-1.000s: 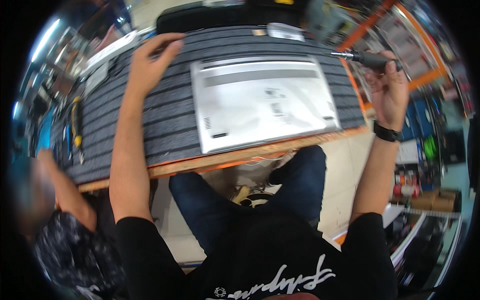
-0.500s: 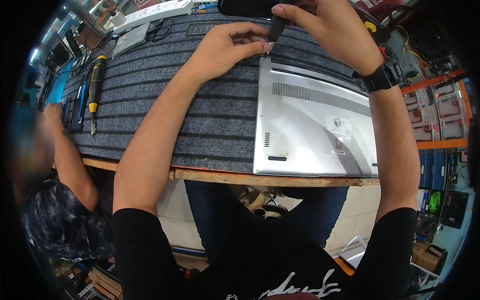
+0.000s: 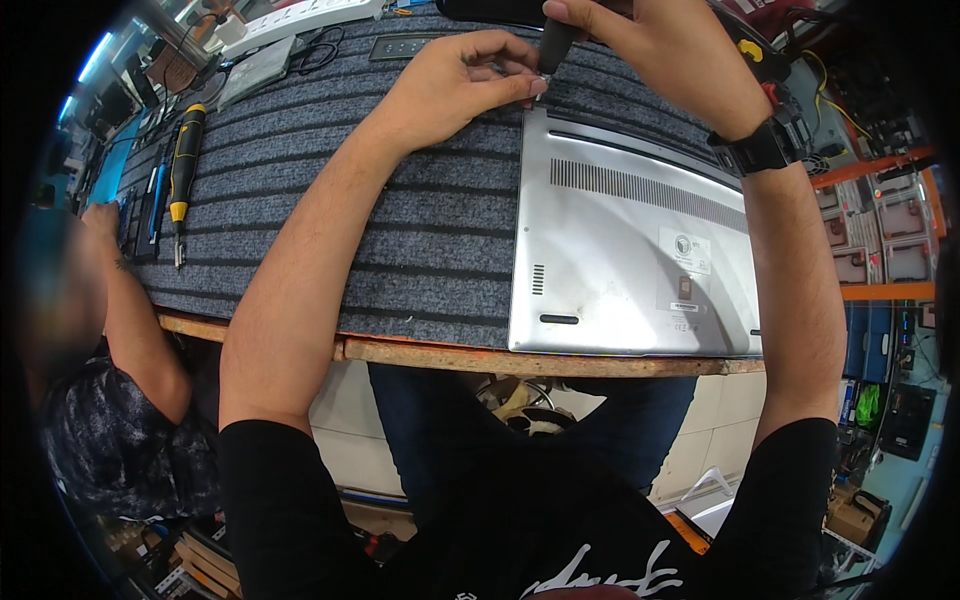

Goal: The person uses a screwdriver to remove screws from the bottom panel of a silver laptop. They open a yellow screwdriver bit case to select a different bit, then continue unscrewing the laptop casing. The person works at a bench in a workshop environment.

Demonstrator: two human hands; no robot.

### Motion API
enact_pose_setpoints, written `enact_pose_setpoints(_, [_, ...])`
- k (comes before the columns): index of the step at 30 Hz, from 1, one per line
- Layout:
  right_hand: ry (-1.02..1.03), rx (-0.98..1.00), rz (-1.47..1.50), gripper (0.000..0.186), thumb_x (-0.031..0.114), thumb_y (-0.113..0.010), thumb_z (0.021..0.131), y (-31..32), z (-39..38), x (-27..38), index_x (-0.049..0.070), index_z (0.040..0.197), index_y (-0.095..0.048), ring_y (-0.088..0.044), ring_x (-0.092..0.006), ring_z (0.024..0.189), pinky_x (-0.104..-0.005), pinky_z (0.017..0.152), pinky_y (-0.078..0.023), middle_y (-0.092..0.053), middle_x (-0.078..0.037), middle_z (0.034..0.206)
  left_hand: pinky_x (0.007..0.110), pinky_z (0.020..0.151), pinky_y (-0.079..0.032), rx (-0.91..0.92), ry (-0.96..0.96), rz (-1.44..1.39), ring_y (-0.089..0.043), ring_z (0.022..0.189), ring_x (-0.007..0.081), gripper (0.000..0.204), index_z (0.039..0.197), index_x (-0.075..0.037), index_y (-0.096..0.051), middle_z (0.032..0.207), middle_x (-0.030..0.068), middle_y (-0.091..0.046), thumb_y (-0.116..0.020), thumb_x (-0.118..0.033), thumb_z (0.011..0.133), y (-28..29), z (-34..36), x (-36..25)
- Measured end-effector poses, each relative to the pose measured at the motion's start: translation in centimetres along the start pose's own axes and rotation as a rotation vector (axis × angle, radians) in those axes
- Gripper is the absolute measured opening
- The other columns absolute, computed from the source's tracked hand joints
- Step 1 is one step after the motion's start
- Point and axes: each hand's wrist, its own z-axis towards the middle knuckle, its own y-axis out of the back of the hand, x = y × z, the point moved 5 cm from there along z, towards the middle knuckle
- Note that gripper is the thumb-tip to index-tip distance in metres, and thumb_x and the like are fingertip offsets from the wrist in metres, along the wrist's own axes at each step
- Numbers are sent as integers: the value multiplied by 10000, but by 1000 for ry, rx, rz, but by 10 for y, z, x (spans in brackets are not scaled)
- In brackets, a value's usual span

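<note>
A silver laptop (image 3: 600, 240) lies bottom side up at the table's near edge, with a vent strip, rubber feet and a label showing. Over its far left corner, a dark-handled screwdriver (image 3: 556, 46) stands nearly upright with its tip down. My right hand (image 3: 668, 62) grips the handle from above, and part of this hand is cut off by the top edge. Low on the metal shaft, my left hand (image 3: 450, 88) pinches with thumb and fingers, just beyond the corner. The tip and any screw under it are too small to make out.
A yellow-and-black electric screwdriver (image 3: 186, 165) lies on the striped grey mat (image 3: 270, 190) at left. Behind it are a grey box (image 3: 258, 75) with cables and a white power strip (image 3: 300, 22). Another person's arm (image 3: 135, 310) rests at the table's left end.
Both hands keep their hold on the screwdriver at the laptop's corner, with only a slight shift. The whole view has moved a little.
</note>
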Motion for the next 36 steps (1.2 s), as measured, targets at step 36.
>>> enact_pose_setpoints(36, [12, -25, 188, 413, 37, -682, 935, -8, -12, -1, -10, 1340, -615, -651, -152, 784, -302, 720, -540, -719, -134, 947, 268, 781, -515, -152, -89, -47, -707, 918, 130, 299, 1165, -54, -720, 971, 46, -745, -586, -289, 1039, 17, -2, 7])
